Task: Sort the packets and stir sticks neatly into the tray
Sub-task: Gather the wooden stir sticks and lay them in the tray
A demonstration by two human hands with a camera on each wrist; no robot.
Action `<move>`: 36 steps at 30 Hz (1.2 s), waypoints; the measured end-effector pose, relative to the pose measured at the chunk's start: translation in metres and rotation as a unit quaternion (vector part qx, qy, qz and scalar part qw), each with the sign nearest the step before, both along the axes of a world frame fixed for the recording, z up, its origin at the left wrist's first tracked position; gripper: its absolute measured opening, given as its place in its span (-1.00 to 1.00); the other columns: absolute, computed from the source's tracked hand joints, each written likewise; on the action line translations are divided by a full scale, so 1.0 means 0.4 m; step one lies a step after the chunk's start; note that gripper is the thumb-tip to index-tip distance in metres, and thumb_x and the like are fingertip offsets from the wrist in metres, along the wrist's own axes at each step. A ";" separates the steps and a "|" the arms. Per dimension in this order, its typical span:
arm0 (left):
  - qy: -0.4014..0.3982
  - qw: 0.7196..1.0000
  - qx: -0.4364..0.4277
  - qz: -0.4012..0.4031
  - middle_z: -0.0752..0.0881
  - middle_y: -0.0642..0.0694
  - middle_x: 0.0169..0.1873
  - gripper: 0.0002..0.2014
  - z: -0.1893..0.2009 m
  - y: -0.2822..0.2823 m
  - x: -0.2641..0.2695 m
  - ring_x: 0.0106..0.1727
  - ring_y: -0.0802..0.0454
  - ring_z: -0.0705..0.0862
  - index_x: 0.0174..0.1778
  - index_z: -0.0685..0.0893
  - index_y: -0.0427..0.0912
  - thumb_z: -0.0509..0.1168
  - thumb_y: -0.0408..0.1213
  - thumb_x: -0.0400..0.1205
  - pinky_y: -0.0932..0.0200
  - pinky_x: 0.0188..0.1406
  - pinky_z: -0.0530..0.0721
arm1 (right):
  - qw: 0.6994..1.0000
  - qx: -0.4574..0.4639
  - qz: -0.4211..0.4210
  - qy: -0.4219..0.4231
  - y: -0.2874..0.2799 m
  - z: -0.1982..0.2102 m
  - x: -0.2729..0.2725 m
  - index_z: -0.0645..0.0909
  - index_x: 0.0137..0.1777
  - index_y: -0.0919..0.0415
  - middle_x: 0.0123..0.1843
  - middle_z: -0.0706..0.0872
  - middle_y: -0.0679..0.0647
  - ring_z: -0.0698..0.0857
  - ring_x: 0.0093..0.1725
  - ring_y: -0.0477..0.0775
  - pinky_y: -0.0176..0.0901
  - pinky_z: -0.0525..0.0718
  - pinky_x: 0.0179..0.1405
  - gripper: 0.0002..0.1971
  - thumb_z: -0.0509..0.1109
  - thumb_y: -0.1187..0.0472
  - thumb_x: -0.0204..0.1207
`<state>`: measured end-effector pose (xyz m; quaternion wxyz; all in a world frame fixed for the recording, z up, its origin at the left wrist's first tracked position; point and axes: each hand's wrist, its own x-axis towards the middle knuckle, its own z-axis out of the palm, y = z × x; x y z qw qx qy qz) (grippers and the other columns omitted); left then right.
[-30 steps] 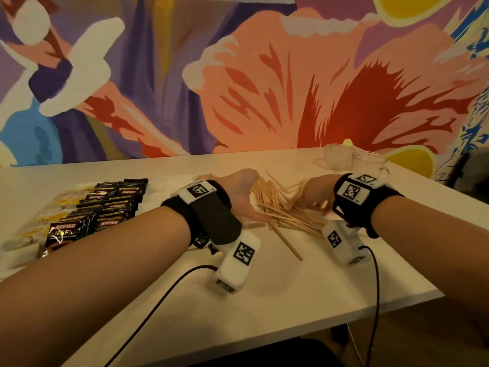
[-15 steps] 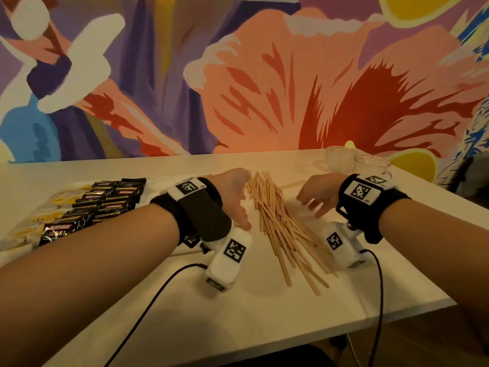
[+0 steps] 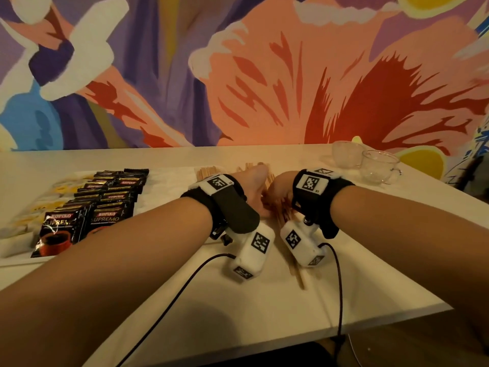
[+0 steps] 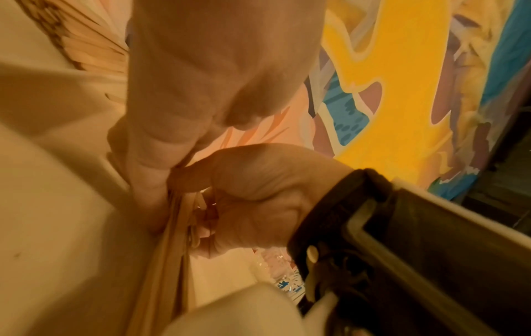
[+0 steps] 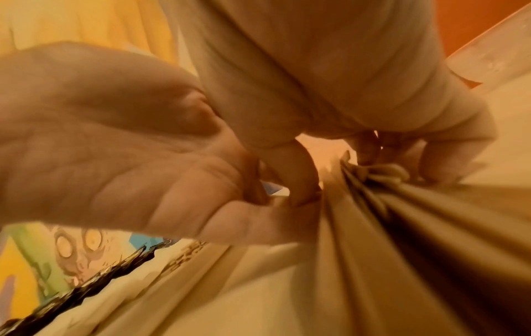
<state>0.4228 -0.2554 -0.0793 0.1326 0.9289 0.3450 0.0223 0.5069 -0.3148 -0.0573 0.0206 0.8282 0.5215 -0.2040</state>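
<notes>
A bundle of wooden stir sticks (image 3: pixel 285 221) lies on the white table, pressed between both hands. My left hand (image 3: pixel 254 192) closes on it from the left, and my right hand (image 3: pixel 280 188) from the right. In the left wrist view the right hand's fingers (image 4: pixel 207 236) curl round the stir sticks (image 4: pixel 169 254). The right wrist view shows the left hand (image 5: pixel 120 145) curled against the same stir sticks (image 5: pixel 373 227). The white tray (image 3: pixel 16 262) at the left holds rows of black Kopiko packets (image 3: pixel 105 197), pale yellow packets (image 3: pixel 39 207) and a few sticks (image 3: pixel 209 172).
Two clear glass cups (image 3: pixel 379 165) stand at the back right of the table, near the painted wall. Wrist camera boxes and their cables (image 3: pixel 340 287) hang under both wrists. The table's front edge (image 3: pixel 344 324) runs close below the hands.
The hands have come together from either side. The sticks, spread loosely on the table before, are now squeezed into a narrow bundle between them.
</notes>
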 end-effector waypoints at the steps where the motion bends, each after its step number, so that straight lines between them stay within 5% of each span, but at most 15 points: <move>1: -0.024 0.999 -0.026 0.026 0.62 -0.18 0.15 -0.23 -0.001 0.000 0.003 -0.01 -0.11 0.57 0.36 0.46 -0.20 0.57 0.05 0.31 0.01 0.08 0.55 | 1.000 0.003 0.000 -0.006 0.002 0.002 -0.003 0.55 0.35 0.32 0.18 0.64 0.26 0.61 0.09 0.15 -0.05 0.54 0.15 -0.64 0.26 0.17 0.63; 4: -0.060 0.997 -0.032 0.047 0.60 -0.17 0.11 -0.23 0.010 -0.003 -0.006 -0.07 -0.07 0.52 0.33 0.42 -0.21 0.57 0.05 0.30 0.01 0.00 0.56 | 0.999 0.007 0.002 -0.041 -0.001 0.010 -0.007 0.55 0.37 0.34 0.30 0.64 0.25 0.62 0.24 0.17 -0.07 0.51 0.26 -0.60 0.29 0.14 0.61; 8: -0.172 0.944 -0.249 0.129 0.58 -0.18 0.12 -0.35 0.003 0.002 0.006 0.01 -0.05 0.53 0.31 0.38 -0.32 0.46 -0.02 0.46 0.00 0.11 0.57 | 0.997 -0.019 0.000 -0.079 0.023 0.004 -0.013 0.47 0.44 0.32 0.28 0.59 0.26 0.55 0.18 0.11 -0.12 0.46 0.30 -0.62 0.18 0.19 0.68; 10: -0.250 0.847 -0.455 0.118 0.49 -0.19 0.33 -0.49 0.010 -0.013 0.018 0.27 -0.14 0.51 0.38 0.30 -0.29 0.16 0.00 0.66 -0.10 0.36 0.47 | 0.996 -0.016 -0.010 -0.087 0.030 -0.002 -0.013 0.45 0.45 0.34 0.34 0.57 0.25 0.55 0.31 0.17 -0.10 0.44 0.36 -0.63 0.14 0.23 0.69; 12: -0.319 0.710 -0.602 0.176 0.38 -0.25 0.48 -0.45 0.010 -0.015 0.034 0.44 -0.27 0.42 0.53 0.18 -0.25 -0.07 0.05 0.73 -0.23 0.46 0.38 | 0.996 -0.012 -0.009 -0.085 0.029 0.002 -0.012 0.44 0.44 0.36 0.42 0.53 0.27 0.53 0.35 0.19 -0.10 0.41 0.38 -0.63 0.11 0.24 0.70; 14: -0.356 0.668 -0.627 0.185 0.37 -0.30 0.49 -0.37 0.005 -0.011 0.042 0.41 -0.31 0.46 0.63 0.06 -0.22 -0.12 0.11 0.73 -0.26 0.38 0.46 | 0.997 -0.007 0.008 -0.073 0.028 0.011 -0.013 0.47 0.42 0.38 0.41 0.54 0.28 0.52 0.19 0.16 -0.10 0.42 0.34 -0.62 0.10 0.20 0.71; 16: -0.375 0.660 -0.625 0.181 0.47 -0.34 0.36 -0.38 0.001 -0.004 0.045 0.31 -0.30 0.54 0.64 0.05 -0.21 -0.13 0.10 0.73 -0.21 0.21 0.59 | 0.999 -0.008 0.006 -0.048 0.027 0.004 0.013 0.53 0.33 0.39 0.26 0.58 0.30 0.51 0.12 0.17 -0.08 0.46 0.27 -0.66 0.15 0.20 0.69; 19: -0.388 0.642 -0.633 0.192 0.53 -0.33 0.10 -0.35 0.006 -0.009 0.040 0.09 -0.23 0.59 0.58 0.16 -0.36 -0.13 0.10 0.74 -0.09 0.10 0.60 | 0.986 0.058 -0.078 0.138 0.057 -0.035 0.100 0.61 -0.10 0.23 0.13 0.61 0.24 0.59 0.08 0.17 0.06 0.57 0.33 -0.93 0.36 0.38 0.47; 22: -0.363 0.679 -0.611 0.182 0.61 -0.26 0.09 -0.26 0.007 -0.004 0.037 0.05 -0.08 0.57 0.43 0.44 -0.41 -0.23 0.18 0.72 0.09 0.12 0.53 | 0.954 0.112 -0.133 0.243 0.053 -0.047 0.140 0.55 -0.24 0.19 -0.03 0.67 0.18 0.64 -0.10 0.08 0.02 0.62 0.26 -0.85 0.34 0.44 0.47; 24: -0.345 0.718 -0.580 0.168 0.63 -0.15 0.20 -0.25 0.015 0.000 0.027 0.08 0.01 0.51 0.38 0.54 -0.30 -0.31 0.19 0.72 0.16 0.05 0.45 | 0.928 0.141 -0.162 0.304 0.018 -0.006 0.099 0.48 -0.27 0.27 -0.24 0.57 0.15 0.57 -0.27 0.06 0.02 0.63 0.02 -0.79 0.21 0.48 0.58; 26: -0.354 0.723 -0.571 0.160 0.58 -0.10 0.32 -0.33 0.029 0.004 0.019 0.08 0.05 0.49 0.42 0.52 -0.23 -0.28 0.13 0.75 0.15 -0.01 0.42 | 0.893 0.176 -0.195 0.366 0.007 0.013 0.105 0.42 -0.22 0.33 -0.32 0.50 0.18 0.53 -0.33 0.11 0.01 0.58 -0.22 -0.78 0.10 0.45 0.67; 29: -0.373 0.712 -0.569 0.174 0.62 -0.15 0.14 -0.55 0.048 0.002 0.012 -0.06 0.02 0.55 0.28 0.57 -0.21 -0.12 -0.03 0.78 0.17 -0.11 0.46 | 0.846 0.235 -0.216 0.427 -0.011 0.050 0.113 0.38 -0.21 0.30 -0.33 0.47 0.15 0.52 -0.36 0.10 -0.04 0.56 -0.30 -0.77 0.06 0.40 0.71; 32: -0.322 0.747 -0.557 0.168 0.63 -0.16 -0.13 -0.80 0.052 -0.018 -0.003 -0.22 0.03 0.56 -0.04 0.55 -0.20 0.04 -0.24 0.76 0.21 -0.18 0.52 | 0.811 0.315 -0.195 0.453 -0.024 0.086 0.120 0.39 -0.20 0.27 -0.34 0.47 0.12 0.50 -0.39 0.06 -0.09 0.55 -0.33 -0.78 0.07 0.39 0.70; 36: -0.325 0.785 -0.506 0.149 0.62 -0.14 -0.13 -0.78 0.049 -0.030 -0.012 -0.16 0.01 0.60 0.04 0.52 -0.20 0.05 -0.15 0.76 0.14 -0.02 0.58 | 0.787 0.392 -0.134 0.458 -0.037 0.130 0.105 0.38 -0.13 0.20 -0.34 0.45 0.10 0.48 -0.41 0.04 -0.15 0.54 -0.39 -0.81 0.05 0.39 0.70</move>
